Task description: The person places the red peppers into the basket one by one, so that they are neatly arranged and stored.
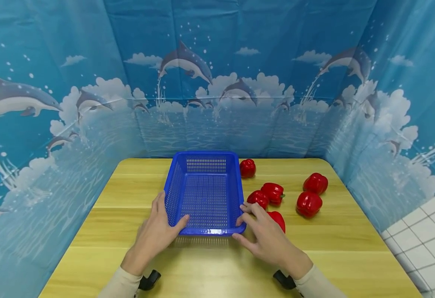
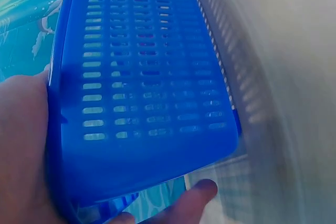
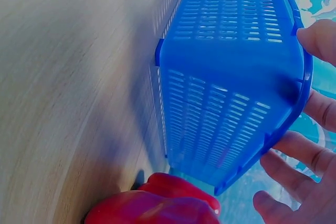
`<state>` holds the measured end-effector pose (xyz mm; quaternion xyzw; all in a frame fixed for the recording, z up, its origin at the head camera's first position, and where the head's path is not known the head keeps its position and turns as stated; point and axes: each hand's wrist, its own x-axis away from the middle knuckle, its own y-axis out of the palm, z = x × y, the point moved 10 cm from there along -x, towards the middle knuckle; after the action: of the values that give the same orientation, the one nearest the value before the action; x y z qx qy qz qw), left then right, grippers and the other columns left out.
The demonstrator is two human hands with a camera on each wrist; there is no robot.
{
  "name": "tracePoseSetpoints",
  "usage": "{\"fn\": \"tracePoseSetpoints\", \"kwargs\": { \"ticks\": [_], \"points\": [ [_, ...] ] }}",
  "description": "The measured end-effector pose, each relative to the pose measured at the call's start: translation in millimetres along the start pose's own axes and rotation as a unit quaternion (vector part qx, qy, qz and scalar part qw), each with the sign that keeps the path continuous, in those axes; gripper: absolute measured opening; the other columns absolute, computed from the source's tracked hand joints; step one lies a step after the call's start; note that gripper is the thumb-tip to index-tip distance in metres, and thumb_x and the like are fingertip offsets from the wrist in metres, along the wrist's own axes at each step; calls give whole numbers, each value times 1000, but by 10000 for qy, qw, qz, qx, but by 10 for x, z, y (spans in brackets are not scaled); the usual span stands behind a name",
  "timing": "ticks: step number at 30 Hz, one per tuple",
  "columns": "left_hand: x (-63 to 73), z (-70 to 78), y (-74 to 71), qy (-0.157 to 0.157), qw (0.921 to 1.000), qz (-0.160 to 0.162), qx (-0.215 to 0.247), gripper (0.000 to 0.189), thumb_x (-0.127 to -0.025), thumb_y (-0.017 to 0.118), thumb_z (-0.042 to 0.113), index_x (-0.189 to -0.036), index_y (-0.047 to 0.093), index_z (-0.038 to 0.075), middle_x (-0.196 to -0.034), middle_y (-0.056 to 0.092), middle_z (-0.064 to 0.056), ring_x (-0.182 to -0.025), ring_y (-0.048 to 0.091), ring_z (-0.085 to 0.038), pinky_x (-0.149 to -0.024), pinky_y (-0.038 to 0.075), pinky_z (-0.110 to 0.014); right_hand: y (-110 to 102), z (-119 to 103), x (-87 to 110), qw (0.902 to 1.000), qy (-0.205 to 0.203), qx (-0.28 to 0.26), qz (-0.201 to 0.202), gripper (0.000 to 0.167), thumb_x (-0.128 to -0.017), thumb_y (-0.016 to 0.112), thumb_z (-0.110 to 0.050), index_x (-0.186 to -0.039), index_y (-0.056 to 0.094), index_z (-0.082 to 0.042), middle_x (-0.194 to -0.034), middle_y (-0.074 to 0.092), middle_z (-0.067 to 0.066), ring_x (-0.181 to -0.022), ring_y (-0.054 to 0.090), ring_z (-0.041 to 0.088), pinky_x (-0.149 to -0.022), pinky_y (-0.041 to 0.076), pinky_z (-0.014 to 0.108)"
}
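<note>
On the table (image 1: 210, 269), near the middle, your left hand (image 1: 155, 229) pinches the near left rim of the blue basket (image 1: 205, 153), your right hand (image 1: 267, 240) its near right corner; positioning looks nearly done, the red peppers (image 1: 309, 204) lie outside, rightward

The basket (image 1: 204, 198) looks plastic, the peppers (image 1: 309, 204) smooth and glossy.

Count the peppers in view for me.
6: one pepper beside the basket, far end; two nearer; one partly behind the right hand; two farther right. Others may be hidden.
</note>
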<state>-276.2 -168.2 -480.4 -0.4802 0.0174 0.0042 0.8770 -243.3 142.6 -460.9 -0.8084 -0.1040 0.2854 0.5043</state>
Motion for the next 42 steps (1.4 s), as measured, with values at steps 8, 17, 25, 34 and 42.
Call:
{"fn": "tracePoseSetpoints", "kwargs": {
  "ticks": [8,17,25,34,42],
  "points": [
    [-13,44,-25,5,9991,-80,-423,131,-101,68,86,-186,12,3,-194,23,-19,-58,51,-19,-46,43,-35,-43,-32,25,9997,-200,117,87,26,-102,91,-46,-114,73,-32,-157,68,9,-155,65,31,-122,62,56],
    [-9,101,-63,-12,9988,-142,-476,133,-100,72,83,-184,12,-1,-190,27,-24,-73,71,-31,-47,45,-35,-75,-41,66,9997,-223,89,-14,25,-102,90,-49,-112,73,-34,-155,70,8,-156,63,32,-124,60,60],
    [-139,136,-5,503,9969,-217,-563,131,-105,58,89,-188,-1,7,-199,-8,-14,-169,41,-61,-110,63,-72,-89,-55,66,9995,-281,120,-9,25,-102,90,-51,-111,73,-34,-153,70,7,-156,63,32,-123,61,60],
    [-202,155,10,583,9965,-246,-554,129,-104,64,85,-188,5,7,-200,-3,-11,-154,62,-55,-61,57,-37,-138,-22,81,9990,-414,-62,143,27,-100,94,-46,-115,75,-34,-154,69,6,-156,62,31,-123,60,62],
    [-169,112,43,607,9979,-183,-161,119,-109,70,69,-187,10,2,-198,0,-17,-111,82,-44,-101,67,-68,-156,73,141,9987,-416,-282,-39,44,-101,92,-43,-141,77,-33,-164,67,-1,-152,64,26,-119,63,60]
  ]
}}
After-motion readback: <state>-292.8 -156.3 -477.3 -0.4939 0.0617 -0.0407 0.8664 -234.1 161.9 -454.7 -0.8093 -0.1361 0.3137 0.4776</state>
